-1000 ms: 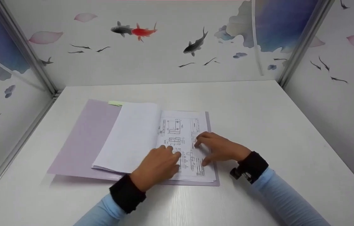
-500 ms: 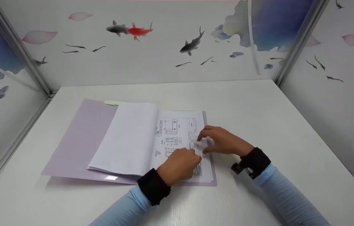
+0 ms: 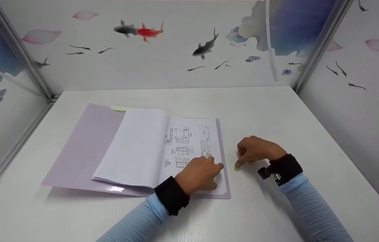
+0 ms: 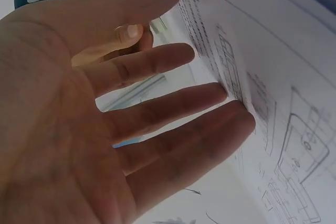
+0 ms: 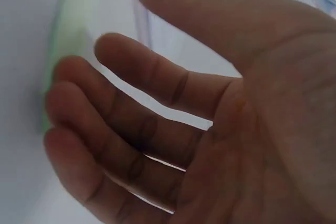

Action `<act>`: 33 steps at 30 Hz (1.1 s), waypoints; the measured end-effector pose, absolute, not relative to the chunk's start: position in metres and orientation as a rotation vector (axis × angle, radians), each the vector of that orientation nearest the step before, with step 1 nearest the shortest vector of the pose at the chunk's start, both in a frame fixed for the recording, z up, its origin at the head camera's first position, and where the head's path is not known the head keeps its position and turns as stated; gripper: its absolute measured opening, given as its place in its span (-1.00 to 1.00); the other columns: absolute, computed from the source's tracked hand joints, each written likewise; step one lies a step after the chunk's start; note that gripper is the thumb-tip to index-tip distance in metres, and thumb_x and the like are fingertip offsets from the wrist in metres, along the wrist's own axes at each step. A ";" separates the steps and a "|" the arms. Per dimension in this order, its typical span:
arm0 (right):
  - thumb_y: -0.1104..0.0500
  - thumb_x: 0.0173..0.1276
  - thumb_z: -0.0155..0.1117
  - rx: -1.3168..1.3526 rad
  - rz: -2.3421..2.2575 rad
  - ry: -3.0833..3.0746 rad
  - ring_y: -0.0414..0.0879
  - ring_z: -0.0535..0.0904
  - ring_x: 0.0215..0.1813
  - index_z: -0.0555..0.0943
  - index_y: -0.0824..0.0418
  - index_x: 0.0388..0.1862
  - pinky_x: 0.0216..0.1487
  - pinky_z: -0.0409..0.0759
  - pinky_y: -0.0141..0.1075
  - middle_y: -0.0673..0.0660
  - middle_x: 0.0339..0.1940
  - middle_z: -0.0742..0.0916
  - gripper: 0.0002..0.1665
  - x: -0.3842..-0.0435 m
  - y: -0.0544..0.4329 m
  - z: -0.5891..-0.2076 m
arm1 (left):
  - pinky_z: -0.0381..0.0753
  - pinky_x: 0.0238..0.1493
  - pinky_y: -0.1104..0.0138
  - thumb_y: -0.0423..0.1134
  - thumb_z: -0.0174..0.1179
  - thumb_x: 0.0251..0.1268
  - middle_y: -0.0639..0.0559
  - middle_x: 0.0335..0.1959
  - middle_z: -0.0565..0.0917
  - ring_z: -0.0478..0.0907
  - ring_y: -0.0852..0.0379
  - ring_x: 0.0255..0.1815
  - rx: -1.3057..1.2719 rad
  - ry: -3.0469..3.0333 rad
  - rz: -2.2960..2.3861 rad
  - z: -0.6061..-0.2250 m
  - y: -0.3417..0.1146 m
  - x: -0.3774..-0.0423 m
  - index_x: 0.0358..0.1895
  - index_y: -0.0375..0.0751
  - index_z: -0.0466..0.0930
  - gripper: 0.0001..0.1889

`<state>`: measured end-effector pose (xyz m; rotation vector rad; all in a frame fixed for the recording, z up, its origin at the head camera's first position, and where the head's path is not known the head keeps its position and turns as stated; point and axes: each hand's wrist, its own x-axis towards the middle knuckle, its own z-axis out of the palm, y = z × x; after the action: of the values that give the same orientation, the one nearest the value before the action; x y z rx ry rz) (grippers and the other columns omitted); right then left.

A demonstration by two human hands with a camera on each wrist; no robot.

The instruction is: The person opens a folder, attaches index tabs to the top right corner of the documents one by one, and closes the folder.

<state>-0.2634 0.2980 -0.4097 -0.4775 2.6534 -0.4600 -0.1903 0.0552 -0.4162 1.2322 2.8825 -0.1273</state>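
Observation:
An open lilac folder (image 3: 75,151) lies on the white table, its turned white sheets (image 3: 135,144) to the left and a page of line drawings (image 3: 192,134) to the right. My left hand (image 3: 199,174) rests its fingertips on that page, fingers fairly straight in the left wrist view. Beyond the folder's right edge, my right hand (image 3: 260,149) is low over the table with bent fingers. Its fingertips meet a pale green strip (image 5: 73,35) in the right wrist view; only a bit of that strip shows in the head view. Thumb and fingers stand apart there.
Another pale green strip (image 3: 118,108) sticks out at the top of the turned sheets. Printed wall panels (image 3: 162,67) enclose the white table (image 3: 270,111) at the back and both sides.
My right hand has moved right, off the page's edge and onto the table. The left hand has slid right across the page. The camera view has shifted slightly.

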 end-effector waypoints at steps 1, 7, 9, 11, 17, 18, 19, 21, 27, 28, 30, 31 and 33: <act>-0.05 0.09 0.64 -0.467 -0.459 2.659 -0.15 0.51 -0.48 0.66 0.14 -0.48 -0.42 0.45 -0.30 -0.01 -0.57 0.64 -0.64 -0.264 0.297 -0.413 | 0.54 -0.36 0.33 0.05 0.40 0.26 0.00 -0.25 0.68 0.49 0.10 -0.40 1.229 2.882 -0.134 -0.417 0.057 -0.190 0.07 -0.05 0.66 -0.60; 0.01 0.06 0.66 -0.435 -0.506 2.673 -0.14 0.49 -0.49 0.64 0.15 -0.48 -0.43 0.44 -0.30 -0.01 -0.58 0.60 -0.65 -0.268 0.296 -0.422 | 0.65 -0.15 0.25 0.43 0.30 0.19 -0.07 0.01 0.68 0.60 -0.01 -0.16 1.182 2.884 -0.164 -0.420 0.061 -0.191 0.36 0.15 0.55 -0.26; 0.02 0.08 0.66 -0.446 -0.532 2.661 -0.14 0.49 -0.49 0.63 0.16 -0.46 -0.43 0.43 -0.30 0.00 -0.58 0.59 -0.65 -0.269 0.299 -0.423 | 0.65 -0.12 0.24 0.45 0.27 0.20 -0.10 0.09 0.67 0.60 -0.03 -0.11 1.155 2.877 -0.150 -0.420 0.062 -0.191 0.43 0.21 0.50 -0.23; 0.05 0.10 0.65 -0.453 -0.556 2.648 -0.14 0.48 -0.51 0.62 0.16 -0.44 -0.43 0.42 -0.29 0.00 -0.58 0.57 -0.66 -0.270 0.301 -0.423 | 0.63 -0.12 0.23 0.45 0.26 0.21 -0.11 0.12 0.66 0.58 -0.04 -0.11 1.134 2.869 -0.128 -0.420 0.064 -0.192 0.46 0.25 0.47 -0.22; 0.09 0.13 0.63 -0.493 -0.606 2.611 -0.14 0.47 -0.49 0.62 0.14 -0.41 -0.40 0.43 -0.29 -0.01 -0.53 0.56 -0.70 -0.272 0.307 -0.425 | 0.55 -0.21 0.26 0.47 0.25 0.19 -0.11 0.08 0.64 0.51 -0.02 -0.20 1.086 2.875 -0.148 -0.422 0.070 -0.192 0.45 0.34 0.46 -0.24; 0.10 0.13 0.62 -0.498 -0.616 2.605 -0.14 0.47 -0.47 0.62 0.14 -0.40 -0.39 0.44 -0.29 -0.01 -0.51 0.57 -0.71 -0.273 0.307 -0.425 | 0.53 -0.22 0.26 0.48 0.26 0.18 -0.11 0.06 0.64 0.49 -0.02 -0.21 1.085 2.880 -0.157 -0.423 0.070 -0.192 0.45 0.34 0.47 -0.24; 0.10 0.14 0.62 -0.507 -0.629 2.596 -0.14 0.48 -0.46 0.63 0.14 -0.39 -0.38 0.45 -0.29 0.00 -0.50 0.57 -0.71 -0.273 0.308 -0.426 | 0.52 -0.22 0.27 0.48 0.25 0.18 -0.10 0.05 0.64 0.48 -0.01 -0.22 1.088 2.886 -0.171 -0.424 0.070 -0.192 0.44 0.35 0.47 -0.24; 0.11 0.15 0.61 -0.516 -0.647 2.582 -0.13 0.49 -0.44 0.63 0.14 -0.38 -0.36 0.46 -0.28 0.01 -0.47 0.58 -0.72 -0.274 0.309 -0.427 | 0.51 -0.22 0.27 0.49 0.24 0.17 -0.10 0.01 0.63 0.46 0.00 -0.24 1.101 2.897 -0.202 -0.425 0.070 -0.192 0.43 0.35 0.49 -0.25; 0.15 0.19 0.56 -0.548 -0.703 2.536 -0.14 0.49 -0.43 0.62 0.18 -0.35 -0.34 0.46 -0.28 0.00 -0.45 0.59 -0.76 -0.275 0.312 -0.427 | 0.48 -0.21 0.29 0.48 0.23 0.19 -0.07 -0.03 0.62 0.42 0.02 -0.27 1.148 2.915 -0.265 -0.428 0.072 -0.193 0.43 0.37 0.47 -0.26; 0.17 0.20 0.55 -0.546 -0.714 2.529 -0.14 0.49 -0.43 0.63 0.17 -0.35 -0.34 0.47 -0.28 0.00 -0.45 0.59 -0.78 -0.276 0.313 -0.427 | 0.47 -0.22 0.29 0.49 0.23 0.19 -0.07 -0.03 0.62 0.41 0.02 -0.28 1.152 2.914 -0.267 -0.429 0.072 -0.193 0.45 0.38 0.45 -0.25; 0.18 0.21 0.53 -0.545 -0.728 2.518 -0.13 0.49 -0.42 0.63 0.17 -0.34 -0.32 0.48 -0.28 -0.01 -0.45 0.60 -0.80 -0.276 0.315 -0.428 | 0.44 -0.24 0.30 0.51 0.20 0.19 -0.07 -0.03 0.61 0.39 0.03 -0.29 1.157 2.913 -0.274 -0.429 0.073 -0.194 0.47 0.40 0.42 -0.23; 0.19 0.22 0.52 -0.541 -0.738 2.510 -0.13 0.50 -0.42 0.63 0.18 -0.33 -0.32 0.48 -0.28 -0.01 -0.45 0.60 -0.81 -0.277 0.315 -0.428 | 0.43 -0.24 0.30 0.52 0.19 0.19 -0.07 -0.02 0.61 0.38 0.03 -0.29 1.158 2.914 -0.274 -0.430 0.073 -0.194 0.48 0.41 0.42 -0.23; 0.20 0.23 0.50 -0.532 -0.746 2.501 -0.12 0.50 -0.41 0.64 0.17 -0.32 -0.31 0.48 -0.27 -0.01 -0.45 0.61 -0.83 -0.277 0.316 -0.429 | 0.42 -0.25 0.30 0.54 0.17 0.19 -0.07 -0.01 0.61 0.38 0.03 -0.29 1.157 2.916 -0.289 -0.430 0.073 -0.194 0.48 0.42 0.41 -0.22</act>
<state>-0.2768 0.3156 -0.4286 -0.5316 2.5006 -0.7460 -0.1940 0.0734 -0.4301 1.1567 2.9157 -0.2887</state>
